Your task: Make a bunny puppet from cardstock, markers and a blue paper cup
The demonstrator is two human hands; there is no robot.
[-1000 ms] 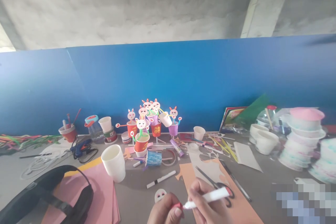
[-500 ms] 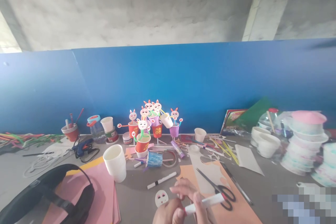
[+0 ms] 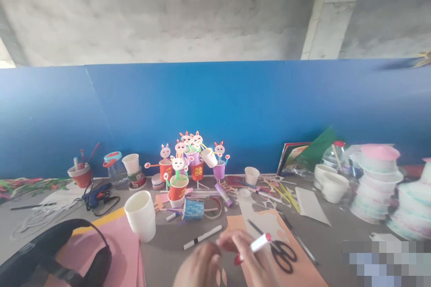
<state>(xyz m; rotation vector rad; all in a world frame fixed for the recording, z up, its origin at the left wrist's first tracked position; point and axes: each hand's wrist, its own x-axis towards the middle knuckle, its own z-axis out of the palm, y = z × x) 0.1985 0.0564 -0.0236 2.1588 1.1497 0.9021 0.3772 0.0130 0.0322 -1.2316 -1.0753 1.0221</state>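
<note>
My right hand [image 3: 243, 251] is closed around a white marker [image 3: 260, 243] with red ends, slanting up to the right. My left hand [image 3: 198, 265], blurred, is just left of it; its fingers look curled, but what they hold, if anything, is hidden. Between the hands, low down, small pale paper pieces with pinkish middles [image 3: 221, 276] show. A black-banded white marker [image 3: 202, 237] lies on the table beyond my left hand. To the right of my right hand, black-handled scissors [image 3: 283, 255] rest on orange paper [image 3: 305, 269].
Rabbit-faced cup figures [image 3: 178, 184] stand at the back middle. A tall stack of white cups [image 3: 139, 215] and a black strap-like item [image 3: 57, 251] on pink paper [image 3: 124, 255] are at left. Painted cup stacks [image 3: 377, 184] stand right, before a blue partition [image 3: 256, 107].
My left hand has moved left, away from the marker's lower end, and blurs. The round paper face beside it is no longer visible. The marker in my right hand has turned steeper.
</note>
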